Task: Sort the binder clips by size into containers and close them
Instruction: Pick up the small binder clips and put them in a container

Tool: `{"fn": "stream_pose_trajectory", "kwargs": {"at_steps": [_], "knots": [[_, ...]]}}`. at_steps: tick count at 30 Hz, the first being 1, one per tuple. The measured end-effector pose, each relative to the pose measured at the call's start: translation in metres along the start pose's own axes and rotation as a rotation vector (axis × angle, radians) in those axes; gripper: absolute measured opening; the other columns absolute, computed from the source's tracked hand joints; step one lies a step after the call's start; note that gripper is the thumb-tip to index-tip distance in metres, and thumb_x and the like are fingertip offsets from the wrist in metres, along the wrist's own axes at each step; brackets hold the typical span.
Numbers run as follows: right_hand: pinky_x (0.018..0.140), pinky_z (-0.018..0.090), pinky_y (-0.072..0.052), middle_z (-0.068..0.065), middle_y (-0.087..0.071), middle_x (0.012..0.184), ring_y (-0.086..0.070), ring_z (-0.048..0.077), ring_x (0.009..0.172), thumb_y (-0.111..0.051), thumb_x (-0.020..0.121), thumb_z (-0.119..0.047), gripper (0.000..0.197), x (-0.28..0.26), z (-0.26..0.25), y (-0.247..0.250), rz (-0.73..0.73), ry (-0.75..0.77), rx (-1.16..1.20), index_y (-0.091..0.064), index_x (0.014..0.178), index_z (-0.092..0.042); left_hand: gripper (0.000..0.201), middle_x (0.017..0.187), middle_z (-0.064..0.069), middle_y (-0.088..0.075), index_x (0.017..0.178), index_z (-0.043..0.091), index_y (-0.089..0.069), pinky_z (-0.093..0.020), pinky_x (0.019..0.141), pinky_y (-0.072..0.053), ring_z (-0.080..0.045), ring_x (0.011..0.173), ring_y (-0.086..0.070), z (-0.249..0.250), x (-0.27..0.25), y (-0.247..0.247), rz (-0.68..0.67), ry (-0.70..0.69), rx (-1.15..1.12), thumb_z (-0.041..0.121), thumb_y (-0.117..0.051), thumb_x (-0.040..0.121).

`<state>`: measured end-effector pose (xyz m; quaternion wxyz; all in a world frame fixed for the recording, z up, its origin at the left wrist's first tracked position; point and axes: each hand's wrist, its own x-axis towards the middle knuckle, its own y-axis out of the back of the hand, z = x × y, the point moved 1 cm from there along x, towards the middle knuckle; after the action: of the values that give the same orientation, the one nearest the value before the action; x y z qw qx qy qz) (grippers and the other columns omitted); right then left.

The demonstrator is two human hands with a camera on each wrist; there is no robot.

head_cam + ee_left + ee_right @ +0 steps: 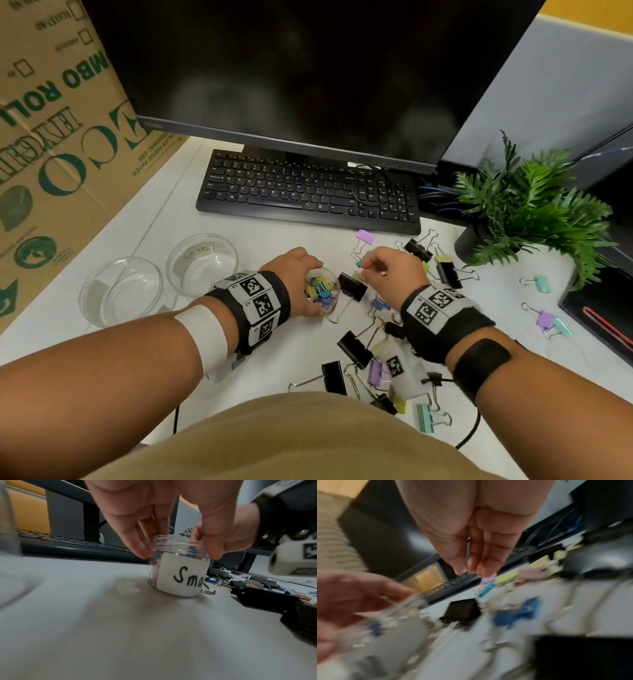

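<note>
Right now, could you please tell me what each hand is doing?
Left hand: grips the small jar near its rim.
Right hand: fingers curled; whether it holds anything cannot be told.

In your left grip [297, 270] sits a clear jar [178, 566] with a white label lettered in black, filled with yellow, blue and pink clips. Beside your right grip [387, 270] lie black clips [352, 286] and a lilac one [365, 236] on the pale grey worktop [274, 359].
</note>
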<state>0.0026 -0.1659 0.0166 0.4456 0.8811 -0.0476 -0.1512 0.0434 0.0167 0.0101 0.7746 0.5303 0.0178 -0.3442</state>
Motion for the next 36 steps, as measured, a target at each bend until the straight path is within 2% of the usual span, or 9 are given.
{"fn": "stream_pose_trajectory", "kwargs": {"at_steps": [4,7,9,14,20,22,27,31,36], "knots": [[0.091,0.028,-0.049,0.001,-0.064,0.111,-0.058,0.018,0.101,-0.062,0.086,-0.02,0.024,0.007,0.036,0.015,-0.256,-0.188,-0.408,-0.064,0.11,-0.02,0.081,0.129,0.004,-0.043,0.138,0.024,-0.04,-0.028,0.098,-0.043,-0.014,0.118,-0.048,0.0,0.001,0.0,-0.008,0.001,0.001,0.044,-0.077,0.069],[0.095,0.031,-0.049,0.001,-0.061,0.121,-0.056,0.019,0.11,-0.063,0.086,-0.034,0.042,0.0,0.039,0.011,-0.324,-0.181,-0.505,-0.056,0.126,-0.024,0.081,0.129,0.004,-0.043,0.137,0.023,-0.04,-0.028,0.097,-0.044,-0.014,0.117,-0.048,0.0,0.001,0.0,-0.008,0.006,-0.005,0.044,-0.078,0.068],[0.095,0.03,-0.049,0.002,-0.059,0.123,-0.054,0.019,0.113,-0.062,0.087,-0.034,0.047,-0.003,0.036,0.005,-0.335,-0.117,-0.548,-0.052,0.131,-0.024,0.081,0.128,0.004,-0.044,0.137,0.023,-0.041,-0.029,0.098,-0.044,-0.014,0.117,-0.048,0.0,0.001,0.0,-0.007,0.005,-0.01,0.043,-0.078,0.068],[0.087,0.029,-0.046,0.005,-0.057,0.117,-0.054,0.023,0.107,-0.051,0.092,-0.023,0.028,-0.005,0.03,-0.012,-0.369,0.039,-0.621,-0.058,0.119,-0.019,0.081,0.128,0.004,-0.043,0.137,0.023,-0.041,-0.03,0.099,-0.044,-0.014,0.117,-0.048,0.0,0.0,0.0,-0.008,0.006,-0.008,0.043,-0.078,0.068],[0.073,0.024,-0.043,0.001,-0.054,0.098,-0.055,0.019,0.094,-0.058,0.087,-0.018,0.007,-0.003,0.026,-0.014,-0.354,0.004,-0.559,-0.054,0.093,-0.02,0.081,0.128,0.003,-0.044,0.137,0.023,-0.04,-0.029,0.098,-0.045,-0.014,0.117,-0.049,0.001,0.0,0.0,-0.011,0.005,-0.006,0.043,-0.078,0.068],[0.071,0.024,-0.042,-0.001,-0.051,0.093,-0.051,0.018,0.087,-0.062,0.084,-0.017,0.015,-0.003,0.025,-0.015,-0.367,-0.026,-0.54,-0.049,0.088,-0.021,0.081,0.128,0.003,-0.044,0.137,0.022,-0.041,-0.029,0.098,-0.044,-0.014,0.116,-0.049,0.001,0.0,0.0,-0.009,0.005,-0.005,0.043,-0.078,0.068],[0.078,0.023,-0.044,0.001,-0.052,0.1,-0.053,0.019,0.094,-0.058,0.085,-0.008,0.02,-0.004,0.023,-0.013,-0.317,-0.006,-0.452,-0.06,0.103,-0.017,0.082,0.126,0.003,-0.044,0.137,0.023,-0.041,-0.029,0.098,-0.045,-0.014,0.116,-0.049,0.001,0.0,0.0,-0.009,0.01,-0.007,0.043,-0.078,0.068],[0.09,0.028,-0.049,0.003,-0.057,0.113,-0.056,0.02,0.104,-0.052,0.089,-0.016,0.021,-0.008,0.014,-0.017,-0.328,0.053,-0.46,-0.067,0.105,-0.016,0.082,0.127,0.003,-0.044,0.137,0.023,-0.041,-0.028,0.098,-0.044,-0.014,0.116,-0.048,0.0,0.0,0.0,-0.009,0.012,-0.005,0.043,-0.078,0.068],[0.091,0.029,-0.048,0.004,-0.054,0.117,-0.055,0.021,0.106,-0.059,0.087,-0.03,0.027,-0.009,0.007,-0.024,-0.416,0.052,-0.522,-0.062,0.11,-0.016,0.082,0.126,0.003,-0.044,0.138,0.023,-0.04,-0.029,0.098,-0.045,-0.014,0.116,-0.048,0.001,0.0,0.0,-0.01,0.012,0.001,0.043,-0.078,0.068]]}}
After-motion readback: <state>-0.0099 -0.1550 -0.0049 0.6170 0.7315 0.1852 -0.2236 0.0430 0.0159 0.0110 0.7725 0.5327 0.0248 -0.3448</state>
